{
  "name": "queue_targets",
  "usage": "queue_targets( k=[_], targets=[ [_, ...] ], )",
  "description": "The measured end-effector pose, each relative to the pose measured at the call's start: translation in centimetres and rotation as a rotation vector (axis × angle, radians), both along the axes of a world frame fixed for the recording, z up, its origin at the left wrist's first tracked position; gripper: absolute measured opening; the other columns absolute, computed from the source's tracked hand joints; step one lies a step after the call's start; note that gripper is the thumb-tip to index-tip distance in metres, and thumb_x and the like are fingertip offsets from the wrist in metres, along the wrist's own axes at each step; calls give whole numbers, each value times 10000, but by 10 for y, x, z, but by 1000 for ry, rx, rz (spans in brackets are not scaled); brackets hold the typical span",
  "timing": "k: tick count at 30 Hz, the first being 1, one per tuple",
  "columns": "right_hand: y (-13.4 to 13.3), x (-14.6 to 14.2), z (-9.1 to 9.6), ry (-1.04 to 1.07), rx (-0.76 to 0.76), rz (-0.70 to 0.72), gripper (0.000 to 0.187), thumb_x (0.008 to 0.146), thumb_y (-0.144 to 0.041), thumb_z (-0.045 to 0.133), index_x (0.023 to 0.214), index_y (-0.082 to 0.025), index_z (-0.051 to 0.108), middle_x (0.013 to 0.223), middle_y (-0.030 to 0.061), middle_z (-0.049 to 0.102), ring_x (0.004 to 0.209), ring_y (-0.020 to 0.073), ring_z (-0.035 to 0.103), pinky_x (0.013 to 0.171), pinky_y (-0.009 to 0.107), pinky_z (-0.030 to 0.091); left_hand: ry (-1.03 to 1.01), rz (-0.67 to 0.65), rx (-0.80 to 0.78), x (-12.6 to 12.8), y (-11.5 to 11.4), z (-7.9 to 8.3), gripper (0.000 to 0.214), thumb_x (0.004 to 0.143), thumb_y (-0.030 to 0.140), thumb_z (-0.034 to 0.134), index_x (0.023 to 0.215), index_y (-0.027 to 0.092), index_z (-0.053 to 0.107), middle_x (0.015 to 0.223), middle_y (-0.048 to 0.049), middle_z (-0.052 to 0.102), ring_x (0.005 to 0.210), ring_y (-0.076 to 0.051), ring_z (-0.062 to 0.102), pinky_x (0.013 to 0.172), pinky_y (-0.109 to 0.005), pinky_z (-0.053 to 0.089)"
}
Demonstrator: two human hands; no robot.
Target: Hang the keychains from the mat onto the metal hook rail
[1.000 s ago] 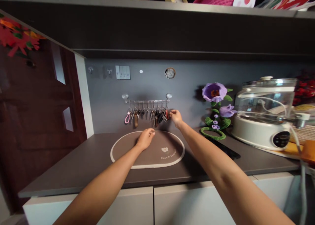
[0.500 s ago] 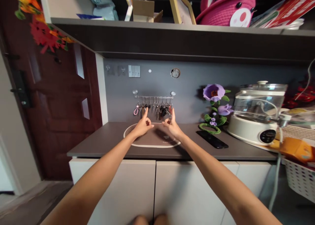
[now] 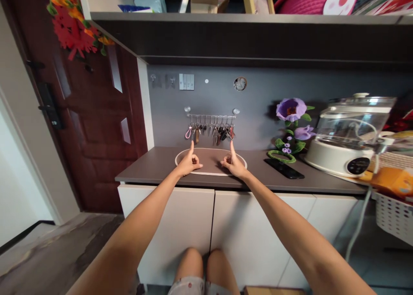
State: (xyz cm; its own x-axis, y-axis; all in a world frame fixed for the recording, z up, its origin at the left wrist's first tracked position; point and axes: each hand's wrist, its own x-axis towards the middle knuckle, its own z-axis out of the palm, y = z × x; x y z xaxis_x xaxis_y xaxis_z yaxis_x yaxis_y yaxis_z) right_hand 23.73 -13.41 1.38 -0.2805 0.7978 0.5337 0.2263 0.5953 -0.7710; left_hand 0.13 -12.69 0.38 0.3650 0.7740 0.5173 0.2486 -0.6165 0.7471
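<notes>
Both arms stretch forward over an oval brown mat (image 3: 211, 157) with a pale rim on the counter. My left hand (image 3: 189, 162) is above the mat's left part, index finger pointing up, thumb stretched inward, other fingers curled; nothing is in it. My right hand (image 3: 234, 162) mirrors that pose over the mat's right part, also holding nothing. The hands are apart from each other. Behind them, several keys (image 3: 220, 133) and a pink loop (image 3: 188, 133) hang from a clear hook rail (image 3: 211, 116) on the grey wall.
A black phone (image 3: 284, 169) lies right of the mat, beside a purple knitted flower (image 3: 291, 110). Further right stand a white appliance with a clear top (image 3: 350, 136) and a white basket (image 3: 393, 215). A shelf (image 3: 245, 35) overhangs the counter. A dark red door (image 3: 97, 127) is at left.
The view has tilted down and shifted left, so my legs show more. My hands keep nearly the same pose, and sit slightly farther apart and lower against the hanging keys.
</notes>
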Motion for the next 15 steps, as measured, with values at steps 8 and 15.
queue_targets(
  k=[8, 15],
  targets=[
    [12, 5, 4, -50, -48, -38, 847, 716, -327, 573, 1383, -252, 56, 745, -20, 581, 653, 122, 546, 649, 281, 457, -94, 114, -75, -5, 10, 2, 1026, 663, 297, 643, 1369, 229, -98, 835, 0, 560, 729, -95, 525, 697, -244, 432],
    [74, 30, 55, 8, -11, -293, 694, 641, -437, 649, 1239, -172, 418, 1123, 122, 543, 1002, 227, 521, 890, 378, 399, -82, 474, -68, -30, 69, 41, 964, 572, 451, 696, 1352, 157, 213, 1348, -173, 317, 1239, -274, 304, 981, -376, 288]
  ],
)
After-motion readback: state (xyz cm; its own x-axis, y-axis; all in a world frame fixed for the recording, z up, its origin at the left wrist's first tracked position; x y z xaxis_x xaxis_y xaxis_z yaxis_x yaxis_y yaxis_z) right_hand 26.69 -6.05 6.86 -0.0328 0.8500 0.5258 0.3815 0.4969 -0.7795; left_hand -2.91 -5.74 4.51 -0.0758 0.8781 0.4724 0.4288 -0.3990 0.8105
